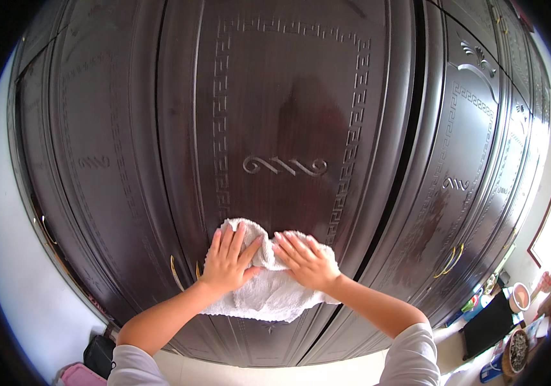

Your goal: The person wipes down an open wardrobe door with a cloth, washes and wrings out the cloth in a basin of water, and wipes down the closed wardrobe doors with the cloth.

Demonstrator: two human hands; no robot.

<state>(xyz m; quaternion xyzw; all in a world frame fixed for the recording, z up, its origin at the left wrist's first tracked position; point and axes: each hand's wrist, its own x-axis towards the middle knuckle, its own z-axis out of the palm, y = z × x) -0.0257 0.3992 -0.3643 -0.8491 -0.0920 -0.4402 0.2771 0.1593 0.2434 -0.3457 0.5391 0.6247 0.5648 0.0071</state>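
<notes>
A white terry cloth [270, 294] is spread against the dark wooden wardrobe door [285, 111] in front of me. My left hand [227, 258] presses the cloth's left half to the door, its fingers pointing up. On the cloth's right half lies my right hand [307, 260], fingers angled up and to the left. Between the two hands the cloth is bunched into a fold. A carved scroll [285, 166] shows on the door panel above my hands. Just left of my left wrist is a gold handle [176, 273], with part of a second one beside it.
More wardrobe doors with gold handles [449, 260] extend to the right. A black box-like object [490, 323], a white cup [520, 297] and a basket [516, 352] stand at lower right. A black bag [99, 356] and a pink item [82, 375] sit at lower left beside the white wall [10, 251].
</notes>
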